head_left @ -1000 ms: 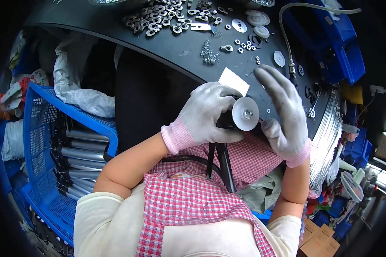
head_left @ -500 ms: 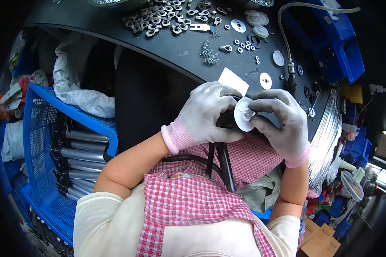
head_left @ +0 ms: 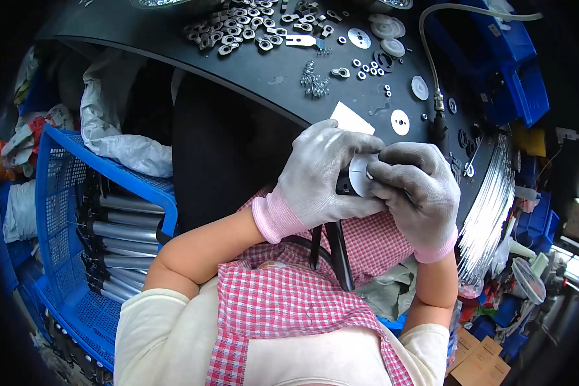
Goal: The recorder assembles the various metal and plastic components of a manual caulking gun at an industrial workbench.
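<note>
A thin white plastic disc [head_left: 358, 174] stands on edge between my two gloved hands, pressed against a black part [head_left: 343, 184] that is mostly hidden by my fingers. My left hand [head_left: 328, 179] wraps round the black part, thumb below and fingers above. The fingertips of my right hand [head_left: 421, 190] are closed on the right face of the disc. Below my hands, black tubular legs [head_left: 338, 254] run down over my checked apron; I cannot tell whether they join the black part. A white card [head_left: 351, 119] lies just beyond my left hand.
On the dark table [head_left: 238, 74] are metal eyelet pieces [head_left: 235, 29], coil springs [head_left: 314, 80], a white disc with holes [head_left: 400, 121] and small rings. A hose [head_left: 423, 38] bends near blue bins [head_left: 527, 96]. Metal rods [head_left: 489, 212] lie right; a blue crate [head_left: 51, 212] of tubes stands left.
My right hand has moved slightly left and pressed the disc closer against the black part. My left hand has shifted right, its fingers now closer around the disc's edge.
</note>
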`<state>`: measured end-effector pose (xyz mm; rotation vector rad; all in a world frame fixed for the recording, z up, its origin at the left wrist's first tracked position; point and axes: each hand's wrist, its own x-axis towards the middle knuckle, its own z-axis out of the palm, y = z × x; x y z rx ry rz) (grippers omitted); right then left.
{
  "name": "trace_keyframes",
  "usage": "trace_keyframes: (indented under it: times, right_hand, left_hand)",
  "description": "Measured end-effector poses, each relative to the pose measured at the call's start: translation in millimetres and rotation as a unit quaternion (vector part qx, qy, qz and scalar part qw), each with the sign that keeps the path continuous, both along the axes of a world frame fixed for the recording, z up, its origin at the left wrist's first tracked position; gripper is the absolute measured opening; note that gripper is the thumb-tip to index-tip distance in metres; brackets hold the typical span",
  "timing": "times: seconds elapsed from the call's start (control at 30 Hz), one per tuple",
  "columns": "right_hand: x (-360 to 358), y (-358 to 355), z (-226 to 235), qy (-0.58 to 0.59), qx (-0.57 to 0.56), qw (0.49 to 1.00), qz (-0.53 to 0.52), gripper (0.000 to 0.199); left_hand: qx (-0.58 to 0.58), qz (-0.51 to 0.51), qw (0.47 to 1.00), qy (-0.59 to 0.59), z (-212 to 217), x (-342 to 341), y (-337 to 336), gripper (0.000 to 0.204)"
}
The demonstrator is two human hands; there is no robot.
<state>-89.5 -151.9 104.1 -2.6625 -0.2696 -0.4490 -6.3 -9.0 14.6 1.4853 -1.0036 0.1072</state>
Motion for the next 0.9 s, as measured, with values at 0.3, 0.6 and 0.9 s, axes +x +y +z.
trace_keyframes:
  times: [0.3,0.6,0.9]
  right_hand:
    - [5.4,5.5,13.7,0.137,0.134,0.978,-0.086,0.025]
    - [2.8,5.3,5.5,0.078,0.076,0.991,-0.083,0.028]
    - [0.1,2.8,1.5,0.037,0.078,0.994,-0.066,0.029]
  left_hand:
    - [-0.003,-0.064,0.989,0.135,-3.5,-3.7,-2.8,0.058]
    - [0.012,-0.068,0.986,0.150,-1.2,-5.0,-1.3,0.058]
    - [0.004,-0.050,0.990,0.133,0.3,-5.7,-1.3,0.059]
